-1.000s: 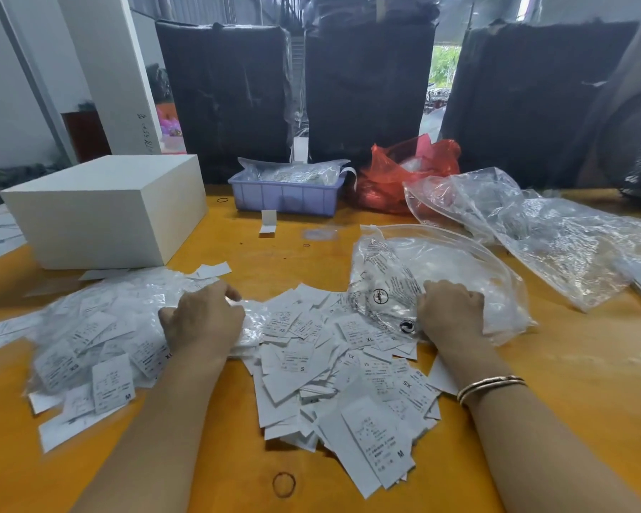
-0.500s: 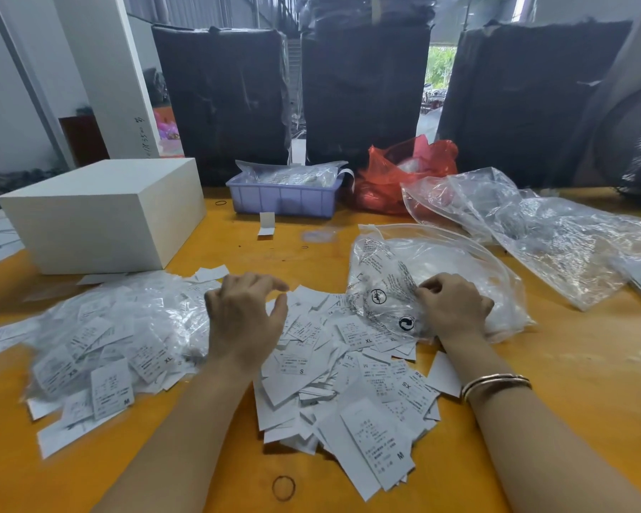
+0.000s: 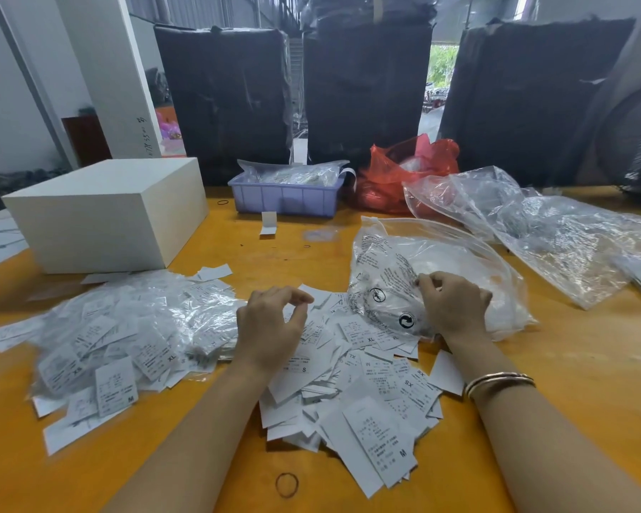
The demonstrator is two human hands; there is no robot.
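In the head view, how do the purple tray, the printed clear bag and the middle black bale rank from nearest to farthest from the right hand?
1. printed clear bag, pinched by the right hand
2. purple tray, ahead and to the left
3. middle black bale, behind the tray, farthest back

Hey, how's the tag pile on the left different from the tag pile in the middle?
The left pile lies mostly under crinkled clear plastic; the middle pile lies bare. The left hand hangs over the middle pile, beside the left pile. The middle pile's far edge meets the printed bag that the right hand pinches; the left pile lies before the white box. Both are white size tags on the orange table.
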